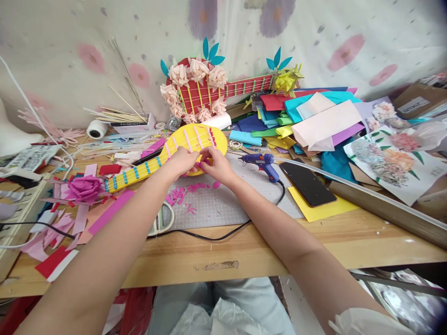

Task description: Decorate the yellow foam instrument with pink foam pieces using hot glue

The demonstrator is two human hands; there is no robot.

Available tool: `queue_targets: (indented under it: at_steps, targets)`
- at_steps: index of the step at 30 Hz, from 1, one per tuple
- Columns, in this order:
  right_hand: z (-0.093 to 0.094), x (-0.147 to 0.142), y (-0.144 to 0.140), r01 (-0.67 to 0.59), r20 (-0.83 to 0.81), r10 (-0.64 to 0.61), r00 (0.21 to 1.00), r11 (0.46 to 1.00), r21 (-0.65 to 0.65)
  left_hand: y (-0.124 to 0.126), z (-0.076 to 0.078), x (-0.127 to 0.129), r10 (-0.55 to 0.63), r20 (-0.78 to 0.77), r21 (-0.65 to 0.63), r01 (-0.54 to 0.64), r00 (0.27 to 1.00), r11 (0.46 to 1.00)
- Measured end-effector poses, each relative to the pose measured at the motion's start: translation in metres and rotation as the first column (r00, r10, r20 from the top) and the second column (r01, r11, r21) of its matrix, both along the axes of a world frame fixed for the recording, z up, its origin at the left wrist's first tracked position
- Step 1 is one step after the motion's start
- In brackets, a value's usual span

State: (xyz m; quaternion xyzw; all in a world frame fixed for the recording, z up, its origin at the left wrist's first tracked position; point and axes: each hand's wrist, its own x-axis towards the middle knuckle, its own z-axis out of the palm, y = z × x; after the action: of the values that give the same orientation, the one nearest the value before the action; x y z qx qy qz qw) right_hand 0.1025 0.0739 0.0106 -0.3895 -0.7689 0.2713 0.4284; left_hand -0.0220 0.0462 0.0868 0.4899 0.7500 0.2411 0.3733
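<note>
A yellow craft-paper guitar (213, 135) lies slanted on the grey cutting mat (226, 209). Pink strips and thin strings cross its body, blue bands mark the neck, and small red pieces sit near the body's right end. At the lower edge of the body, my left hand (183, 162) is closed with bent fingers; whatever it pinches is hidden. Close beside it, touching the same edge, my right hand (215, 164) has its fingertips pinched round a small pink paper piece. Cut magenta paper scraps (176, 196) are scattered on the mat just below both hands.
A blue glue gun (260, 160) lies right of my hands, its black cord looping across the front. Scissors (163, 218) lie by my left forearm. A phone (307, 183) rests on yellow paper. Behind stands a red guitar (195, 97) with paper roses; coloured paper (324, 116) is piled right.
</note>
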Motion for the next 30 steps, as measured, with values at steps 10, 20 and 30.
queue_targets:
  at_steps: [10, 20, 30]
  targets:
    - [0.0016, -0.0002, -0.0008, -0.003, -0.003, 0.003, 1.0, 1.0, -0.001, -0.0027, -0.0002, 0.0036, -0.015, 0.106, -0.024, 0.017, 0.994, 1.0]
    - [0.0037, 0.0001, -0.0023, -0.008, -0.004, 0.007, 1.0, 1.0, -0.017, 0.0019, -0.0021, 0.0025, -0.007, 0.018, 0.045, 0.006, 1.0, 0.999]
    - [0.0016, 0.0016, -0.0004, -0.032, -0.022, 0.032, 0.999, 0.999, 0.009, -0.0025, 0.0051, 0.0009, -0.009, 0.073, 0.055, 0.005, 0.997, 0.998]
